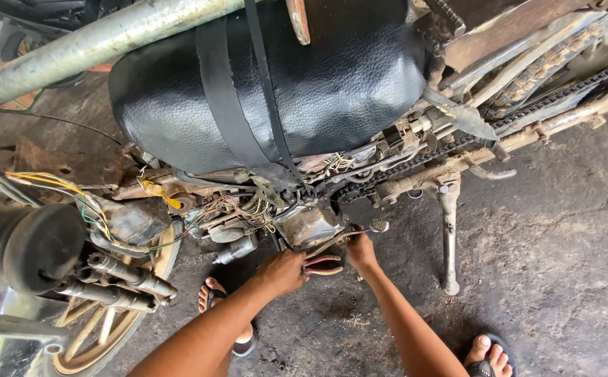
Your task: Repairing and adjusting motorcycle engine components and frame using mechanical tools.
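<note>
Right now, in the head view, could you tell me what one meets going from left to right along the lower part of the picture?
Spoked wheel → sandalled foot → left hand → red-handled pliers → right hand → kickstand → other sandalled foot.

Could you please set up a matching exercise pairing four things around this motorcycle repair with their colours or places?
Things:
1. seat
2. pliers
3. side stand
4. left hand

Descriptions:
A. red handles
B. black, textured, strapped
C. grips the tool under the engine
D. rusty, reaching down to the concrete floor

Pairs: 1-B, 2-A, 3-D, 4-C

The right hand reaches to the engine beside the pliers.
</note>
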